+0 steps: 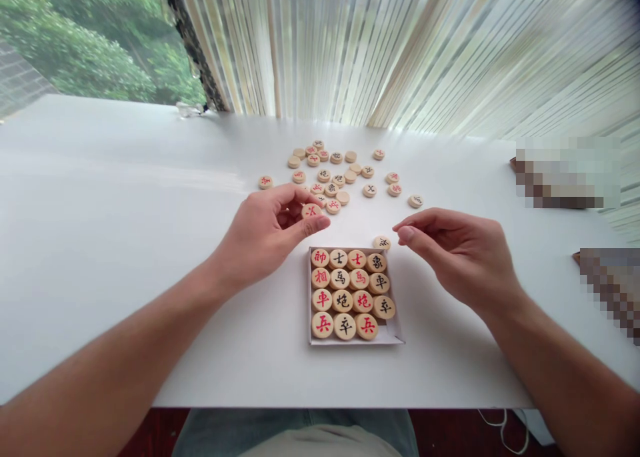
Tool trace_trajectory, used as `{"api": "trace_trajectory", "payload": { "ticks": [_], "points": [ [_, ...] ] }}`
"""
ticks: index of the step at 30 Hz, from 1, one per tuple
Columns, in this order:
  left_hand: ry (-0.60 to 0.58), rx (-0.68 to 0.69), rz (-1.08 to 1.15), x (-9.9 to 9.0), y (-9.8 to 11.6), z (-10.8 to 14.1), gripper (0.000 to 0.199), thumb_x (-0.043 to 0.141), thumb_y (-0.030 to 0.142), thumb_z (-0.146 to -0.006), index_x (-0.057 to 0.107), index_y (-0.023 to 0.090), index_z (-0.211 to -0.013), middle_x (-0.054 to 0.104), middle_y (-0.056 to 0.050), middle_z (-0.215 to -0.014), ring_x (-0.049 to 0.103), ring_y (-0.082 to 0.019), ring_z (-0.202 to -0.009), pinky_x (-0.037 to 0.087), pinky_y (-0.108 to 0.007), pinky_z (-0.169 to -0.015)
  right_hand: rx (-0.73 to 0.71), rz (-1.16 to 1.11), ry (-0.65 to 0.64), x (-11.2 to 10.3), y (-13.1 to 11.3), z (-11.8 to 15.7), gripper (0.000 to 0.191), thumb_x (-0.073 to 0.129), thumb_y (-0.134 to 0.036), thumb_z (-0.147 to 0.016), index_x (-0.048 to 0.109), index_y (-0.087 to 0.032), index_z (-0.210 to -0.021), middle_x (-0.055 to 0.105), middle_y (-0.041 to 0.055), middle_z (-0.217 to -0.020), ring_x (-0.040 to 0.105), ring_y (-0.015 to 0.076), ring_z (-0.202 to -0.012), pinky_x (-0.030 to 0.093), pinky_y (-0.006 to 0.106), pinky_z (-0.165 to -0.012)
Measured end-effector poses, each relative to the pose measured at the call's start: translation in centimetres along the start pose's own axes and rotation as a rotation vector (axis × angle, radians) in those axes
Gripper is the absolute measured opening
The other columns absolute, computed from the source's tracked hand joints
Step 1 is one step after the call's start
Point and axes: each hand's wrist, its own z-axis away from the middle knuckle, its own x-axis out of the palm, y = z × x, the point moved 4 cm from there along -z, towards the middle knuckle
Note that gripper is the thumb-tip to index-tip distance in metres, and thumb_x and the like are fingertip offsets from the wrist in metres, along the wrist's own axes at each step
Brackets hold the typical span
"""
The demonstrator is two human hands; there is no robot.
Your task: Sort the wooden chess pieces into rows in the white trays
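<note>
Xiangqi pieces (343,301) line a shallow box (391,330) as my left hand (260,233) pinches a red-marked disc (311,211), demanding fingertip care, my right hand (463,253) released

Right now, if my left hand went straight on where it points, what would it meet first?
Probably your right hand, across a gap; the piece by the box looks off that line, but depth is unclear.

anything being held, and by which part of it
The left hand pinches a red-marked round piece by its rim; the right hand shows nothing held.
</note>
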Motion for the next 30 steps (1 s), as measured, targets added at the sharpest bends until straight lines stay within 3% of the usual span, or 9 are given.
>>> {"api": "trace_trajectory", "payload": {
  "ticks": [7, 14, 19, 22, 25, 30],
  "points": [
    [0.023, -0.095, 0.274, 0.2, 0.7, 0.3, 0.016, 0.083, 0.025, -0.087, 0.075, 0.016, -0.097, 0.075, -0.003, -0.078, 0.065, -0.012, -0.061, 0.056, -0.025, -0.057, 0.021, -0.091, -0.185, 1.4, -2.1, -0.5, 0.013, 0.075, -0.032, -0.094, 0.079, -0.023, -0.086, 0.078, 0.0035, -0.080, 0.068, 0.0176, -0.070, 0.053, 0.028, -0.060],
    [0.011, -0.211, 0.517, 0.7, 0.2, 0.7, 0.020, 0.064, 0.035, -0.102, 0.061, 0.016, -0.105, 0.081, -0.010, -0.092, 0.071, -0.017, -0.069, 0.058, -0.031, -0.067, -0.131, -0.111, -0.247, 3.5, -5.6, -3.3, 0.014, 0.069, -0.025, -0.095, 0.077, -0.019, -0.085, 0.071, 0.0014, -0.072, 0.059, 0.0140, -0.064, 0.047, 0.027, -0.057],
    [0.094, -0.181, 0.462, 0.9, 0.7, 1.4, 0.016, 0.049, 0.032, -0.109, 0.053, 0.018, -0.100, 0.075, -0.004, -0.075, 0.066, -0.017, -0.071, 0.053, -0.032, -0.073, -0.161, -0.186, -0.304, 5.0, -5.5, -3.6, 0.018, 0.067, -0.024, -0.096, 0.074, -0.017, -0.081, 0.070, 0.0006, -0.069, 0.057, 0.0121, -0.061, 0.045, 0.025, -0.055],
    [0.106, -0.139, 0.389, 0.8, 1.2, 1.6, 0.018, 0.048, 0.030, -0.110, 0.056, 0.018, -0.100, 0.055, 0.004, -0.061, 0.050, -0.012, -0.061, 0.042, -0.027, -0.066, -0.161, -0.164, -0.342, 4.7, -4.9, -3.4, 0.016, 0.067, -0.021, -0.096, 0.074, -0.018, -0.082, 0.070, -0.0004, -0.069, 0.056, 0.0114, -0.061, 0.045, 0.025, -0.055],
    [0.117, -0.095, 0.387, 0.5, 1.2, 1.7, 0.018, 0.053, 0.031, -0.109, 0.059, 0.018, -0.098, 0.045, 0.005, -0.068, 0.042, -0.012, -0.064, 0.038, -0.027, -0.064, -0.147, -0.175, -0.330, 4.0, -4.6, -3.4, 0.015, 0.068, -0.020, -0.096, 0.074, -0.018, -0.082, 0.069, -0.0015, -0.068, 0.055, 0.0105, -0.060, 0.045, 0.023, -0.055],
    [0.072, -0.079, 0.407, 0.7, 0.4, 1.8, 0.015, 0.057, 0.033, -0.108, 0.061, 0.020, -0.102, 0.051, 0.002, -0.077, 0.049, -0.014, -0.075, 0.045, -0.030, -0.075, -0.172, -0.211, -0.335, 3.7, -4.8, -3.4, 0.014, 0.067, -0.015, -0.094, 0.073, -0.016, -0.081, 0.067, -0.0031, -0.066, 0.055, 0.0081, -0.059, 0.044, 0.020, -0.054]
  ]
}}
